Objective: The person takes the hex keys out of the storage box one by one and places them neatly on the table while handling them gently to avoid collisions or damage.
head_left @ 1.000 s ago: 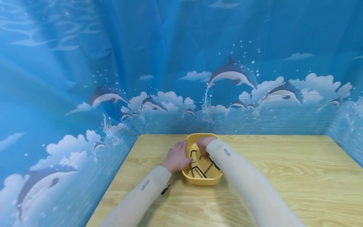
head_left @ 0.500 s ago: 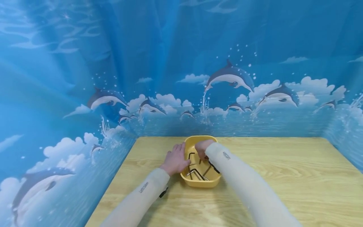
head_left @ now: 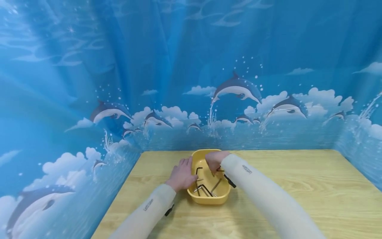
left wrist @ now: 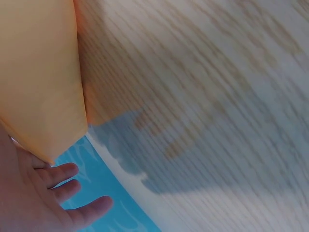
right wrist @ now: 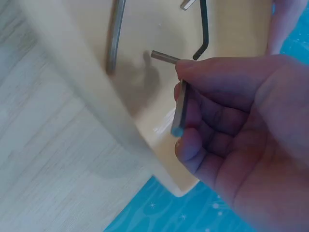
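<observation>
A yellow plastic box [head_left: 209,200] on the table holds several hex keys, some black like the bent one [head_left: 196,172] on its left side, some plain metal. My left hand [head_left: 180,176] rests against the box's left side, thumb at the rim and fingers stretched out along the outside. In the left wrist view those straight fingers [left wrist: 91,212] extend past the box's corner. My right hand [head_left: 215,161] is over the inside of the box. Seen from the right wrist, it pinches a metal hex key [right wrist: 180,106] between thumb and fingers, hiding the bend.
The wood-grain table [head_left: 286,179] spreads out on both sides of the box. A blue curtain [head_left: 167,73] with printed dolphins rises right behind the table's back edge and along its left side. Another hex key [right wrist: 115,38] lies near the box's wall.
The head view has tilted up, so everything sits lower in it. My right hand has turned slightly and the pinched hex key shows more beside it. My left hand stays at the box.
</observation>
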A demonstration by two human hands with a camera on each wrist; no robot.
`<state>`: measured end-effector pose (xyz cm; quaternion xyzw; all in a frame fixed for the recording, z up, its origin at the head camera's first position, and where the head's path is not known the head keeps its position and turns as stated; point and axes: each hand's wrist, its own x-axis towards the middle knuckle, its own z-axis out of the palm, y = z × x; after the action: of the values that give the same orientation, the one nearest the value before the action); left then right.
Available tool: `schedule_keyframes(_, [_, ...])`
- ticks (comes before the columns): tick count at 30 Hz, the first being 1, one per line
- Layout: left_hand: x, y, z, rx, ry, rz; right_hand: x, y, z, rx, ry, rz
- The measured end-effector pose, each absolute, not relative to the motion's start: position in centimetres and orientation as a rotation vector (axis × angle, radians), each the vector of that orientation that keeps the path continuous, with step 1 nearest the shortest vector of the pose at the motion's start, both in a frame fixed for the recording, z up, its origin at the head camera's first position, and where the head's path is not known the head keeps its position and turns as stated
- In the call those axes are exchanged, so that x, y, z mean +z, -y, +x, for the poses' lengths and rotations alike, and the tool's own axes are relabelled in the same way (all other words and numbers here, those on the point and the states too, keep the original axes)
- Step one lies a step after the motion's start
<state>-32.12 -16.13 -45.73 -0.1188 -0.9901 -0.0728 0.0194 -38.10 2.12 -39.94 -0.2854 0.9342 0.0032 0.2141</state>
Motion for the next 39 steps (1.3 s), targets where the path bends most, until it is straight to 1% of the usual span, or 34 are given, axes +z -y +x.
schedule_keyframes(5, [-46.1, 16.3, -31.9, -0.218, 3.065, -0.382, -39.8, -3.1, -37.8, -0.079, -2.595, -0.865])
schedule_keyframes(11, [-46.2, 16.2, -32.0, -0.196, 3.08, -0.378, -38.9, -4.7, -37.2, -0.168, -2.602, -1.019])
schedule_keyframes(17, [-46.0, 16.2, -32.3, -0.144, 3.073, -0.365, -38.0, -7.0, -36.2, -0.391, -2.625, -1.053])
schedule_keyframes(24, [-45.5, 16.1, -32.7, -0.196, 3.095, -0.373, -37.4, -10.1, -34.7, -0.538, -2.651, -1.085])
schedule_keyframes(31, [-45.3, 16.2, -32.6, -0.19, 3.117, -0.355, -38.4, -12.7, -33.8, -0.664, -2.708, -1.103])
schedule_keyframes(39, [-45.3, 16.1, -32.4, -0.258, 3.127, -0.355, -40.5, -15.3, -33.3, -0.735, -2.789, -0.968])
